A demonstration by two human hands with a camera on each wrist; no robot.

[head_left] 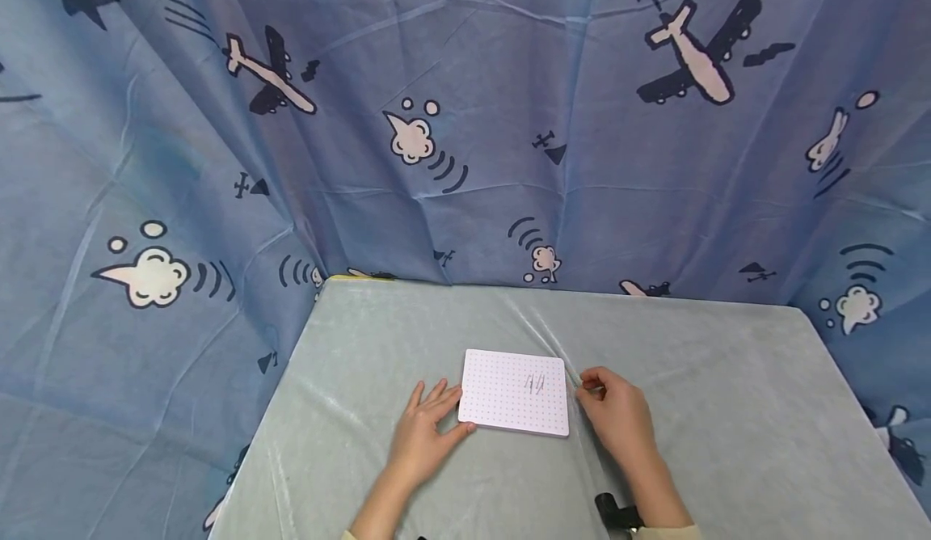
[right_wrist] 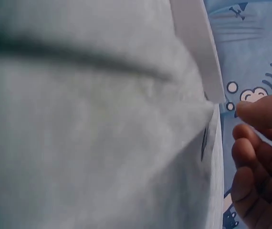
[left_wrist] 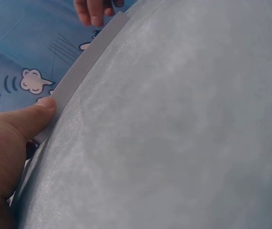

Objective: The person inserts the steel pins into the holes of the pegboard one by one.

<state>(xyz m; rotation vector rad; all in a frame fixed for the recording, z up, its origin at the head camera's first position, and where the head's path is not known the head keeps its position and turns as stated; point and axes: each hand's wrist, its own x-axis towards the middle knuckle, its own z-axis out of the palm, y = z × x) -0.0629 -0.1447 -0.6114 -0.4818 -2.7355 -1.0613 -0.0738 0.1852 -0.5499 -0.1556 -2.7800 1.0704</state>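
A thin white board with a grid of small dots or holes lies flat on the covered table. Several short, thin dark pin-like pieces are on its right half. My left hand steadies the lower left corner, thumb against the front edge and straight fingers along the left side. In the left wrist view the thumb presses on the board's side. Just off the right edge is my right hand, its fingers loosely bent. Its fingertips hold nothing visible. A thin dark sliver shows near the board's corner.
A pale grey-green cloth with creases covers the table, one fold running past the board's right side. A blue curtain printed with planes and clouds hangs behind and at the sides. A black device sits by the right wrist.
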